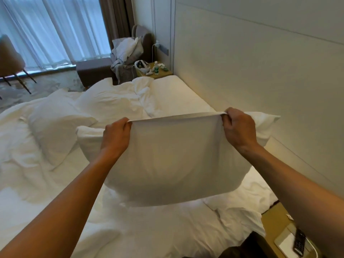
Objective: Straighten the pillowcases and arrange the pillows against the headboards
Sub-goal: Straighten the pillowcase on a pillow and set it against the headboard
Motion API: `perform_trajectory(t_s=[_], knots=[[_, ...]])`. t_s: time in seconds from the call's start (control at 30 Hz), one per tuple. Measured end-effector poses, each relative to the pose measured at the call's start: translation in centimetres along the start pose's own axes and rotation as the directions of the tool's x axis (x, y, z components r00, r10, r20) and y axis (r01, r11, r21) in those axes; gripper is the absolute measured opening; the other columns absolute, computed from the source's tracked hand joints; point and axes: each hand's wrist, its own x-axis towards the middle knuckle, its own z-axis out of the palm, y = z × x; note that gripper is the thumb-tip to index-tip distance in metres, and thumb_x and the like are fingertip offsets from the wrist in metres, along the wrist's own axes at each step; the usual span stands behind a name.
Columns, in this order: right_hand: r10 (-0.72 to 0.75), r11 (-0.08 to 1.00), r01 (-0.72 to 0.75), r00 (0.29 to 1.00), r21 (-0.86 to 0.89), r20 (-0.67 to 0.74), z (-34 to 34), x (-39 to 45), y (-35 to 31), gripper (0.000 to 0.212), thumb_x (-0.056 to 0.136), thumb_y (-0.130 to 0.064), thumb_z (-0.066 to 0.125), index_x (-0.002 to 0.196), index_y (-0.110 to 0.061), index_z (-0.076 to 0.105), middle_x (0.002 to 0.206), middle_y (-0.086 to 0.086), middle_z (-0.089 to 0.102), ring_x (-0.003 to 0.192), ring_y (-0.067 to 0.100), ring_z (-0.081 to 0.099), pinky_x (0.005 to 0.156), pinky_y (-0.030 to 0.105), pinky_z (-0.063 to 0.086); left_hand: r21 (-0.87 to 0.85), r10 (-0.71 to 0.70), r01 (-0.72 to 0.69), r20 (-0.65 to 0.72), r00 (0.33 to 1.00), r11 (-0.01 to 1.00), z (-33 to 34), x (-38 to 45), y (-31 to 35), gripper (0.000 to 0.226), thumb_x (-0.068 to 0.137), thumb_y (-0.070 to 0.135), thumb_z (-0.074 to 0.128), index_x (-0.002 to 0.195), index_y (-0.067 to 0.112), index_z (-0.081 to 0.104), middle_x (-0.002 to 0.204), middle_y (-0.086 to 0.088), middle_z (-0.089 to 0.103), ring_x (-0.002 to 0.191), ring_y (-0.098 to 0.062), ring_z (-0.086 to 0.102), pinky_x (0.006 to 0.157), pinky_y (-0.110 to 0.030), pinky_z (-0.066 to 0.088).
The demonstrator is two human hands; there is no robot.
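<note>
A white pillow (173, 164) hangs in the air over the bed, held by the top edge of its pillowcase, which is pulled taut between my hands. My left hand (116, 135) pinches the left end of that edge. My right hand (239, 128) grips the right end. A second white pillow (55, 125) lies on the bed to the left. The pale headboard panel (251, 75) runs along the right side. The bed (178, 94) is covered with a rumpled white duvet and sheet.
A bedside table (163, 72) with a bottle and small items stands at the far end of the headboard. An armchair (130, 53) piled with linen sits by the curtains. Another nightstand (283, 237) with a remote is at the lower right. A chair (11, 62) stands at the left.
</note>
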Motion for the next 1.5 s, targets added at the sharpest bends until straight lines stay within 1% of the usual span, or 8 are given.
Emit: perform_trajectory(t_s=[0.23, 0.4, 0.6, 0.8, 1.0, 1.2, 1.33, 1.5], knots=[[0.127, 0.991, -0.125, 0.989, -0.043, 0.071, -4.1, -2.7, 9.7, 0.029, 0.107, -0.031, 0.049, 0.094, -0.015, 0.070, 0.089, 0.006, 0.072, 0.074, 0.023, 0.061, 0.066, 0.032, 0.046, 0.026, 0.038, -0.042, 0.125, 0.991, 0.999, 7.7, -0.3, 6.6, 0.030, 0.104, 0.024, 0.048, 0.079, 0.014, 0.061, 0.066, -0.006, 0.060, 0.067, -0.030, 0.053, 0.062, -0.036, 0.037], [0.262, 0.965, -0.259, 0.947, -0.041, 0.187, -3.9, -5.6, 18.4, 0.028, 0.105, -0.027, 0.049, 0.089, -0.011, 0.067, 0.087, 0.010, 0.071, 0.079, 0.031, 0.063, 0.069, 0.044, 0.053, 0.076, 0.028, -0.048, 0.247, 0.969, 0.996, 13.7, -2.3, 10.8, 0.028, 0.103, 0.023, 0.049, 0.081, 0.014, 0.064, 0.068, -0.002, 0.058, 0.067, -0.029, 0.053, 0.061, -0.036, 0.037], [0.236, 0.962, -0.259, 0.947, 0.081, 0.218, -2.4, -6.5, 24.9, 0.027, 0.105, -0.028, 0.045, 0.086, -0.019, 0.062, 0.077, -0.005, 0.060, 0.071, 0.017, 0.053, 0.061, 0.036, 0.044, 0.167, -0.088, 0.046, 0.249, 0.965, 0.985, 17.6, -3.5, 15.0, 0.032, 0.104, 0.029, 0.042, 0.079, 0.020, 0.059, 0.070, 0.000, 0.061, 0.065, -0.023, 0.056, 0.055, -0.034, 0.041], [0.142, 0.985, -0.163, 0.954, 0.060, 0.263, -2.3, -5.6, 26.8, 0.026, 0.102, -0.028, 0.057, 0.081, -0.014, 0.064, 0.076, 0.002, 0.063, 0.071, 0.024, 0.056, 0.066, 0.044, 0.052, 0.225, -0.188, 0.143, 0.194, 0.963, 0.964, 18.4, -4.9, 16.3, 0.032, 0.104, 0.032, 0.042, 0.086, 0.020, 0.065, 0.078, -0.002, 0.064, 0.074, -0.028, 0.060, 0.067, -0.041, 0.053], [0.035, 0.991, -0.078, 0.933, 0.108, 0.359, -2.5, -4.0, 28.5, 0.033, 0.104, -0.034, 0.056, 0.076, -0.020, 0.046, 0.073, -0.005, 0.048, 0.066, 0.019, 0.048, 0.060, 0.034, 0.035, 0.257, -0.184, 0.133, 0.183, 0.966, 0.957, 18.6, -4.5, 17.0, 0.030, 0.103, 0.033, 0.044, 0.096, 0.024, 0.072, 0.084, -0.001, 0.068, 0.079, -0.026, 0.061, 0.069, -0.038, 0.052], [0.017, 0.999, -0.033, 0.936, 0.039, 0.351, -1.6, -1.6, 27.7, 0.024, 0.102, -0.038, 0.055, 0.084, -0.027, 0.044, 0.077, -0.006, 0.052, 0.066, 0.020, 0.049, 0.055, 0.030, 0.031, 0.238, -0.206, 0.148, 0.241, 0.948, 0.960, 18.7, -3.0, 16.4, 0.032, 0.102, 0.024, 0.046, 0.078, 0.011, 0.063, 0.071, -0.003, 0.061, 0.070, -0.029, 0.060, 0.064, -0.038, 0.048], [0.087, 0.996, -0.093, 0.927, -0.001, 0.366, -0.9, 0.0, 27.4, 0.024, 0.101, -0.041, 0.058, 0.089, -0.025, 0.045, 0.077, -0.004, 0.057, 0.067, 0.022, 0.053, 0.060, 0.035, 0.043, 0.119, -0.175, 0.146, 0.286, 0.942, 0.982, 19.7, -0.8, 14.9, 0.031, 0.101, 0.018, 0.050, 0.074, 0.004, 0.058, 0.067, -0.009, 0.060, 0.066, -0.030, 0.057, 0.062, -0.039, 0.046], [0.136, 0.991, -0.119, 0.908, -0.066, 0.396, -0.1, 1.9, 27.1, 0.027, 0.105, -0.039, 0.052, 0.088, -0.021, 0.043, 0.077, 0.000, 0.059, 0.069, 0.025, 0.056, 0.061, 0.039, 0.046, 0.026, -0.118, 0.116, 0.338, 0.934, 0.993, 21.3, 2.8, 13.7, 0.039, 0.101, 0.023, 0.051, 0.062, 0.022, 0.047, 0.060, 0.000, 0.053, 0.060, -0.022, 0.051, 0.052, -0.032, 0.035]])
